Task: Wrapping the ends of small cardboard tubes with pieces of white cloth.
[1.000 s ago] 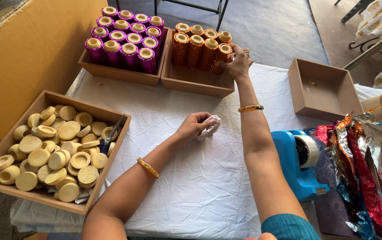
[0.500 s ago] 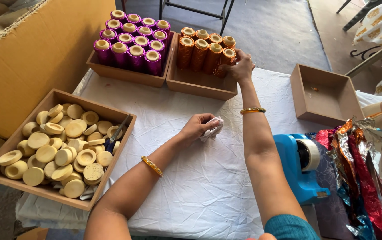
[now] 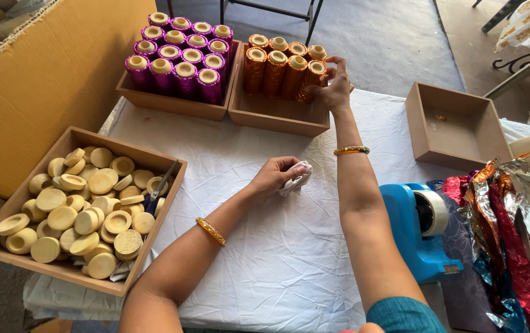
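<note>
Looks like the placing step is happening here: the right hand is reaching far across the white-covered table, arm stretched nearly straight, fingers closing around an orange foil-wrapped cylinder at the right end of the front row in the wooden tray. The left hand is resting mid-table, elbow bent, curled shut on a small crumpled white scrap. My guess is the next move is calling for standing that cylinder upright, tight against its neighbours, before easing the fingers off without tipping the row.
</note>
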